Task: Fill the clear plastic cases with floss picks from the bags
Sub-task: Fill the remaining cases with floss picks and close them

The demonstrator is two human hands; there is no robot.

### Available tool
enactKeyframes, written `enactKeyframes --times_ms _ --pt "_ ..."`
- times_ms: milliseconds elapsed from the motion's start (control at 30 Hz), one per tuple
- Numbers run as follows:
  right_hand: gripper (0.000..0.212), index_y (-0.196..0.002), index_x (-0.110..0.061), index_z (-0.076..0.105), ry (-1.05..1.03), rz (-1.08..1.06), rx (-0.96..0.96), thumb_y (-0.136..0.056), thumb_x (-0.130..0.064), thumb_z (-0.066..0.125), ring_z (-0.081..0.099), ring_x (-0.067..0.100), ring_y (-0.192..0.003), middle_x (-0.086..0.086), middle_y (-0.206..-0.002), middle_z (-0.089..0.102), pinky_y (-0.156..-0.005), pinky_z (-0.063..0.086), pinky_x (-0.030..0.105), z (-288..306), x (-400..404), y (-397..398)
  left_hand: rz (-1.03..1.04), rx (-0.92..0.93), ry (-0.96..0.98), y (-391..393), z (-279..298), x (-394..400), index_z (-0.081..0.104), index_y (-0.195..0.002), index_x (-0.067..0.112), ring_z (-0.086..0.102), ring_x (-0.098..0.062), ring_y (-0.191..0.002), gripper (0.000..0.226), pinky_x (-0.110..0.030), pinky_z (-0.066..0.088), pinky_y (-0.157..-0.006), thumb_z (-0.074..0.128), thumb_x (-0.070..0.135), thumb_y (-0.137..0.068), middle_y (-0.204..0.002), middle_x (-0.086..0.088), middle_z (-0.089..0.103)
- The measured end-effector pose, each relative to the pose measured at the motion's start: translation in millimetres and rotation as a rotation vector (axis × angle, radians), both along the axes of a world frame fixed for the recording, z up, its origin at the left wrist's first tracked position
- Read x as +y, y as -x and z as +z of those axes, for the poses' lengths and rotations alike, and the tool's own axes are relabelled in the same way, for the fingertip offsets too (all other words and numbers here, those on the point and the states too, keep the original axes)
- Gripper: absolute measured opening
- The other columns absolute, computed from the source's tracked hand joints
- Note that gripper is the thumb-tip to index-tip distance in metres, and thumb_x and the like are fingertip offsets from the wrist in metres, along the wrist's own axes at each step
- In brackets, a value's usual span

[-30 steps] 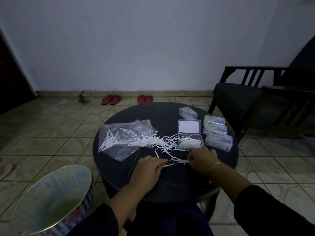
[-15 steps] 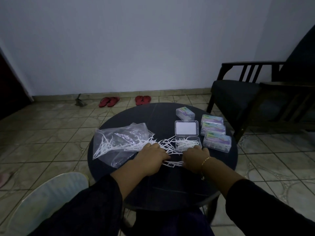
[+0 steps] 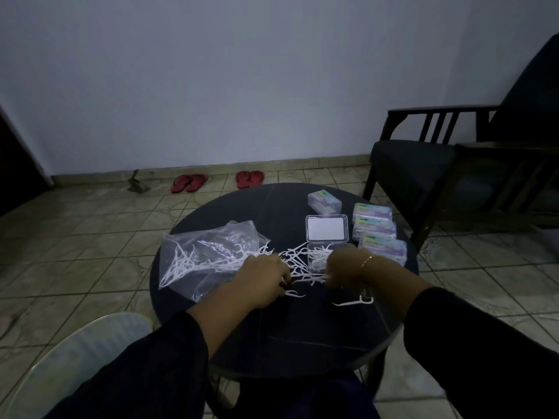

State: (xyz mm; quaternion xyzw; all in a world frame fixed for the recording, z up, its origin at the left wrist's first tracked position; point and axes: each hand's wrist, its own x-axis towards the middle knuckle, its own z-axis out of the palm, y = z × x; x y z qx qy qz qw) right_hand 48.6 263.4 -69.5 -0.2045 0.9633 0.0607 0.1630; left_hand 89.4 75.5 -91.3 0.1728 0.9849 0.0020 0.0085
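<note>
A clear plastic bag (image 3: 199, 255) with white floss picks lies on the left of the round dark table (image 3: 284, 334). Loose floss picks (image 3: 295, 261) spill from its mouth toward an open clear case (image 3: 327, 228) whose lower half holds some picks. My left hand (image 3: 263, 278) and my right hand (image 3: 344, 269) are side by side at the pile, fingers curled, holding a small bunch of picks (image 3: 311, 279) between them. One single pick (image 3: 354, 302) lies alone near my right wrist.
Several closed filled cases (image 3: 379, 234) sit at the table's right, one more (image 3: 324, 201) behind the open case. A dark wooden armchair (image 3: 438, 164) stands right of the table. A pale bin (image 3: 75, 358) is at lower left. Red sandals (image 3: 189, 182) lie by the wall.
Both hands moved forward from the table's middle to the pile beside the open case. They still hold a bunch of picks between them. A single pick now lies near my right wrist.
</note>
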Motion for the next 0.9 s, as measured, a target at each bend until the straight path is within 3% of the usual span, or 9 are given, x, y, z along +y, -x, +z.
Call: enactKeyframes --times_ms 100,167,267,400,500,600,767,900 --pt "0.024 -0.075 -0.02 0.052 0.043 -0.048 0.093 -0.087 -0.04 0.057 0.043 0.019 -0.089 -0.001 -0.08 0.048 -0.087 0.042 0.037 18 6 13 0.071 -0.039 0.011 5 1 -1 0.058 -0.122 0.025 0.05 -0.019 -0.117 0.041 -0.035 0.034 -0.098 0.068 0.035 -0.084 -0.125 0.002 0.058" --pt "0.02 -0.086 -0.02 0.056 0.029 -0.074 0.165 -0.088 -0.039 0.056 0.045 0.021 -0.099 0.003 -0.094 0.053 -0.092 0.04 0.039 24 10 19 0.081 -0.054 0.034 8 1 0 0.058 -0.123 0.024 0.052 -0.02 -0.116 0.043 -0.033 0.036 -0.097 0.068 0.036 -0.083 -0.124 0.0 0.059" --pt "0.029 -0.107 -0.019 0.061 -0.013 -0.069 0.253 -0.088 -0.039 0.055 0.041 0.026 -0.115 0.006 -0.114 0.055 -0.096 0.036 0.042 25 9 28 0.083 -0.1 0.057 10 1 1 0.06 -0.121 0.023 0.053 -0.021 -0.115 0.039 -0.033 0.035 -0.097 0.066 0.036 -0.085 -0.122 0.0 0.06" --pt "0.033 -0.116 -0.02 0.06 -0.026 -0.102 0.295 -0.089 -0.038 0.053 0.038 0.027 -0.121 0.007 -0.125 0.051 -0.1 0.032 0.043 13 4 36 0.044 -0.109 0.066 13 3 2 0.066 -0.115 0.027 0.056 -0.018 -0.11 0.029 -0.033 0.037 -0.092 0.062 0.035 -0.087 -0.115 0.004 0.065" --pt "0.036 -0.122 -0.024 0.059 0.026 -0.13 0.304 -0.091 -0.04 0.052 0.036 0.027 -0.123 0.006 -0.129 0.049 -0.101 0.032 0.044 4 6 34 0.05 -0.091 0.032 14 2 4 0.071 -0.1 0.027 0.06 -0.015 -0.1 0.018 -0.031 0.038 -0.086 0.06 0.033 -0.087 -0.103 0.007 0.069" --pt "0.033 -0.123 -0.03 0.058 0.206 -0.132 0.355 -0.093 -0.039 0.05 0.034 0.024 -0.125 0.001 -0.13 0.048 -0.103 0.03 0.042 -5 14 23 0.071 -0.115 -0.002 14 2 6 0.073 -0.089 0.024 0.062 -0.014 -0.091 0.013 -0.031 0.04 -0.084 0.062 0.028 -0.083 -0.094 0.007 0.07" --pt "0.032 -0.121 -0.034 0.06 0.346 -0.061 0.39 -0.095 -0.043 0.044 0.033 0.017 -0.122 -0.007 -0.127 0.049 -0.1 0.029 0.037 -25 26 -4 0.091 -0.126 -0.024 11 -2 10 0.072 -0.083 0.024 0.063 -0.015 -0.085 0.012 -0.027 0.04 -0.075 0.067 0.031 -0.075 -0.086 0.004 0.07" --pt "0.03 -0.119 -0.033 0.062 0.411 -0.061 0.412 -0.097 -0.04 0.043 0.035 0.016 -0.118 -0.008 -0.122 0.051 -0.097 0.028 0.035 -34 29 -15 0.07 -0.078 -0.024 9 -2 13 0.073 -0.08 0.026 0.063 -0.015 -0.084 0.012 -0.028 0.044 -0.08 0.066 0.033 -0.072 -0.084 0.005 0.071"
